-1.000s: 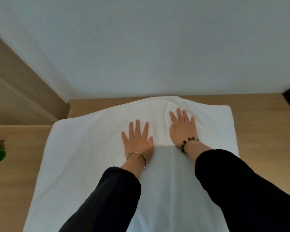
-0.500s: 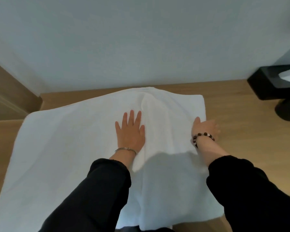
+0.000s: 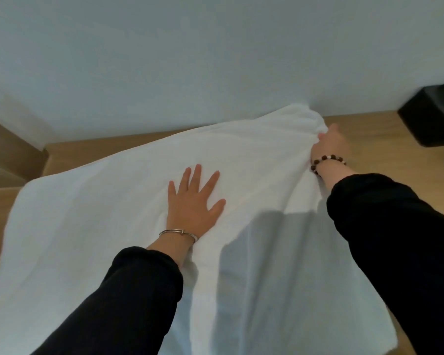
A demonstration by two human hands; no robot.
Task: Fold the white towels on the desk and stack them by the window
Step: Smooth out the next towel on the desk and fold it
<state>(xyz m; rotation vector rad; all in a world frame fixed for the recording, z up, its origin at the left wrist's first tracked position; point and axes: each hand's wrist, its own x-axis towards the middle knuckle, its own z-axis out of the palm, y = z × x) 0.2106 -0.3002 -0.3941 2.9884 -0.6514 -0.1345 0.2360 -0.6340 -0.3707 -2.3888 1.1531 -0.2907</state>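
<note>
Left hand (image 3: 194,203) lies flat, fingers straight and spread, palm pressing the middle of the one white towel (image 3: 100,226) spread over the wooden desk (image 3: 369,139). Right hand (image 3: 330,147), out to the far right of it, has fingers curled, pinching the towel's far corner in a raised bunch, and the cloth slopes from there down to the pressing palm. One metal bangle (image 3: 178,233) on the left wrist, one bead bracelet (image 3: 327,161) on the right; one black object (image 3: 431,116) beyond the right hand, apart from it.
</note>
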